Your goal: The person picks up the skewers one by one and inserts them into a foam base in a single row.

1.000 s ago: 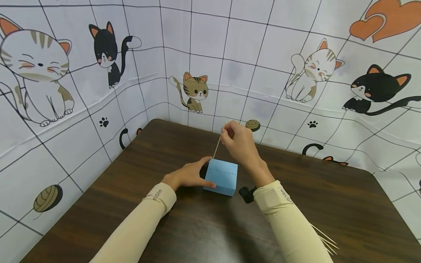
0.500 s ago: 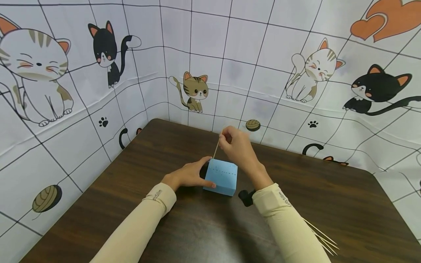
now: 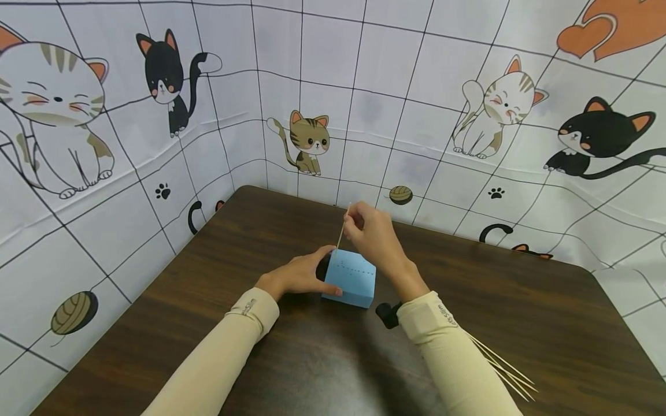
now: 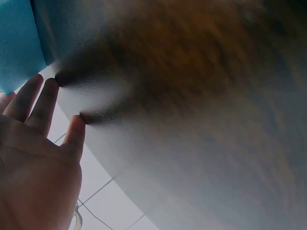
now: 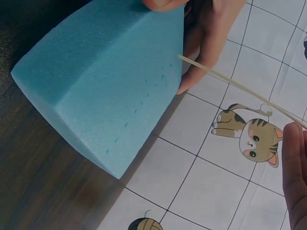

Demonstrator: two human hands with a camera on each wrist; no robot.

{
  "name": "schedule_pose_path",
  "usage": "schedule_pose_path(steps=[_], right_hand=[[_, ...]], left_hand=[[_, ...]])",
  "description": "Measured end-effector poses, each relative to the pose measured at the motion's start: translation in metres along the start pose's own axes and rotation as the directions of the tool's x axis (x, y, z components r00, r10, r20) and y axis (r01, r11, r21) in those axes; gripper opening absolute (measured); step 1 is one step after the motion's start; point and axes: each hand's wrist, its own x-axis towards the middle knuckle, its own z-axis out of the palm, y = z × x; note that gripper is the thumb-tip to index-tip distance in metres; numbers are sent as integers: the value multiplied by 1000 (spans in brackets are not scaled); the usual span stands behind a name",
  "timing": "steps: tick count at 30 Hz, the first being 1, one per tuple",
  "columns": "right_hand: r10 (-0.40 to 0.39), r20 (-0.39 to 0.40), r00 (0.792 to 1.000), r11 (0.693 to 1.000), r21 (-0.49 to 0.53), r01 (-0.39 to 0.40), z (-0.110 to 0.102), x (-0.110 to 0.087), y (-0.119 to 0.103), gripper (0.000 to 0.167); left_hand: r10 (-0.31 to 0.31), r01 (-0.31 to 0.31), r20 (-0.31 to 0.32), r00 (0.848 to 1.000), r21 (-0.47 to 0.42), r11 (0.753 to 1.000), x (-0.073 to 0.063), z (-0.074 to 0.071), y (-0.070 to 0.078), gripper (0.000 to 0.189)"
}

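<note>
A light blue foam block [image 3: 354,280] sits on the dark wooden table, with a row of small holes across its top. My left hand [image 3: 296,274] holds its left side, thumb on the near edge and fingers behind. In the left wrist view, fingertips [image 4: 36,88] lie by the block's lower edge. My right hand [image 3: 377,237] pinches a thin wooden skewer [image 3: 341,236] above the block. The skewer slants down to the top's far left corner. The right wrist view has the skewer's tip [image 5: 180,57] at the foam surface; whether it is pushed in I cannot tell.
Several loose skewers [image 3: 507,370] lie on the table [image 3: 551,323] at the right, partly hidden by my right sleeve [image 3: 447,341]. A white cat-print sheet [image 3: 380,115] stands behind the table. A black wrist device [image 3: 387,315] hangs beside the right cuff.
My right hand has come down and slightly left with the skewer, whose lower end now overlaps the block's far left corner. My left hand and the block have stayed in place.
</note>
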Motion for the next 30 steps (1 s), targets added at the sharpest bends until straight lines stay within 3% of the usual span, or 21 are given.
schedule_pose_path(steps=[8,14,22,30], right_hand=[[58,1,998,998,10,-58,-5,-8,3,11],[169,14,986,984,58,-169,-16,-19,10,18],[372,83,925,918,115,-379,-49,-45,39,24],[477,175,861,879,-87,-469,-88,-81,79,25]], left_hand=[[13,-13,17,1000,-10,1000,4,5,5,111],[27,-27,8,1000,-16,1000,5,7,7,111],[46,-46,-8,999,6,999,6,5,6,111],[42,-42,-8,999,10,999,2,1,2,113]])
